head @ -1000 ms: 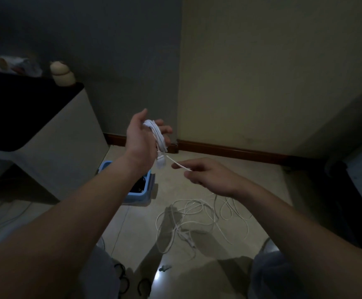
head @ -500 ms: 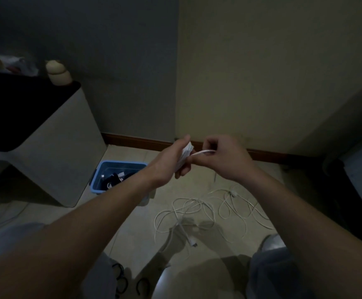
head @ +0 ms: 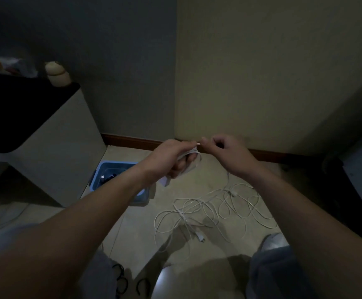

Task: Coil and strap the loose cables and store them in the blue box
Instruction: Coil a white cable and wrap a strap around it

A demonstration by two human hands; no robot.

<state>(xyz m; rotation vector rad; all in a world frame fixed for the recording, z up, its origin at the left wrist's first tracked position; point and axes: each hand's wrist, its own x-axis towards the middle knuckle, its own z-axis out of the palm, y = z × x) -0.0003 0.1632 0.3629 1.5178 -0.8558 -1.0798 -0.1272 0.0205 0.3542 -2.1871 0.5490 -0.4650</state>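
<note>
My left hand [head: 173,157] grips a small coil of white cable [head: 192,157] in mid-air above the floor. My right hand [head: 225,153] pinches the free end of that cable right beside the left fingertips. A tangle of loose white cables [head: 210,210] lies on the tiled floor below the hands. The blue box [head: 102,175] stands on the floor to the left, partly hidden by my left forearm, with dark items inside.
A white cabinet with a dark top [head: 35,134] stands at the left beside the box. Black loop straps [head: 121,283] lie on the floor near my knees. Walls meet in a corner straight ahead, and dark furniture [head: 361,182] stands at the right.
My left hand came down from a raised pose and turned palm down with the coil. My right hand rose to meet it and now pinches the short cable end close to the coil.
</note>
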